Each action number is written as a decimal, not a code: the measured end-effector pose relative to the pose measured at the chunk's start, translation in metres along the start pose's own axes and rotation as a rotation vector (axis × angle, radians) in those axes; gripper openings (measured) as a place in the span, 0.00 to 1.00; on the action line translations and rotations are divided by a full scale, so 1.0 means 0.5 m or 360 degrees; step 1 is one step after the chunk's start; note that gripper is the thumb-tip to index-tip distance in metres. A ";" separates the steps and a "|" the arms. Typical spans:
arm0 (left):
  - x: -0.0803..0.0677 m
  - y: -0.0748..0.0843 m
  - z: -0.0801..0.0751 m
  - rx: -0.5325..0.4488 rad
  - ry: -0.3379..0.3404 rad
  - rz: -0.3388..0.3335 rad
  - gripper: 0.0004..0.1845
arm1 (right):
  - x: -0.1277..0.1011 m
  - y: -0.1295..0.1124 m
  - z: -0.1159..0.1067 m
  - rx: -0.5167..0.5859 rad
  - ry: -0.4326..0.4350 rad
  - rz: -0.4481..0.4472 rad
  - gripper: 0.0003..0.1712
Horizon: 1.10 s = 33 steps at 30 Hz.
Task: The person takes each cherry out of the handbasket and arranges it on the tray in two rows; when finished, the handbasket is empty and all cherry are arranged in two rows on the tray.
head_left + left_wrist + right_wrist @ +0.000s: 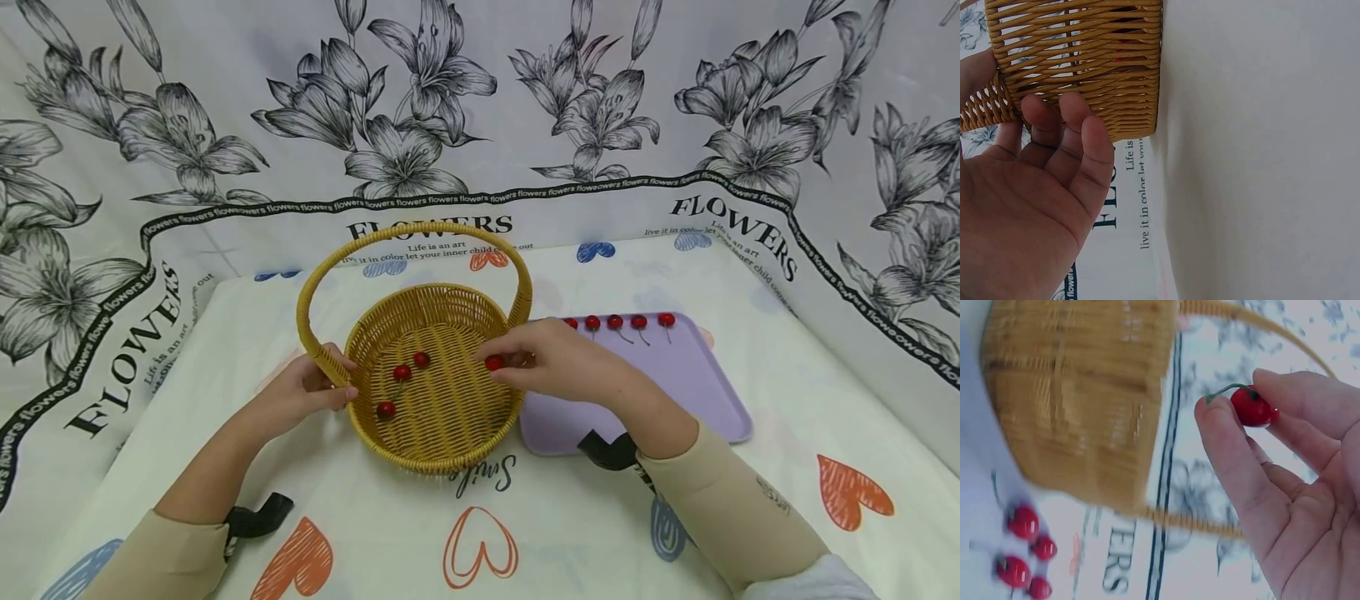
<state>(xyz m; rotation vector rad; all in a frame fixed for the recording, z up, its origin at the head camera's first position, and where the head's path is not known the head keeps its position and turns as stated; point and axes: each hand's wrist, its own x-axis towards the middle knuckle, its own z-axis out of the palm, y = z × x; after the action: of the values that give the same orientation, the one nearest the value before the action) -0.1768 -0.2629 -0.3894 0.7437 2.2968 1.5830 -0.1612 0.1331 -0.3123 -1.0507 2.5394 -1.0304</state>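
Between the right hand [555,360] fingertips, pinched over the round woven wicker basket [438,433], a small red cherry [1254,407], stem pointing away from the palm; left hand [303,392] grips the basket rim.

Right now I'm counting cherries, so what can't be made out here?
- Head view: the right hand may hide more cherries on the purple tray.
- Left wrist view: the basket wall hides its contents.
- Right wrist view: tray cherries blurred, cut off at the edge.

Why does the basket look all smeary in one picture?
In the right wrist view the woven yellow wicker basket is motion-blurred, while the small red cherry pinched by the right hand stays sharp; the head view is evenly lit and crisp.
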 end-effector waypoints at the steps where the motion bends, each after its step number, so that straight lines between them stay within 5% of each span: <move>1: 0.000 0.000 0.000 0.0003 0.0002 -0.0003 0.13 | -0.007 0.008 -0.007 0.0005 0.0022 0.0029 0.17; 17: -0.001 0.000 0.003 -0.0020 -0.0001 -0.0005 0.13 | -0.062 0.161 -0.113 0.0239 0.0133 0.0525 0.16; 33: 0.001 0.002 0.002 -0.0011 -0.0001 -0.0007 0.14 | -0.073 0.268 -0.120 -0.0034 -0.0008 0.0799 0.18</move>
<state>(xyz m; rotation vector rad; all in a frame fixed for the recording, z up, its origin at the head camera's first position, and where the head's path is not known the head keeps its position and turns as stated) -0.1762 -0.2615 -0.3890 0.7369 2.2898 1.5883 -0.2326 0.2572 -0.3613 -0.3751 2.6084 -0.8528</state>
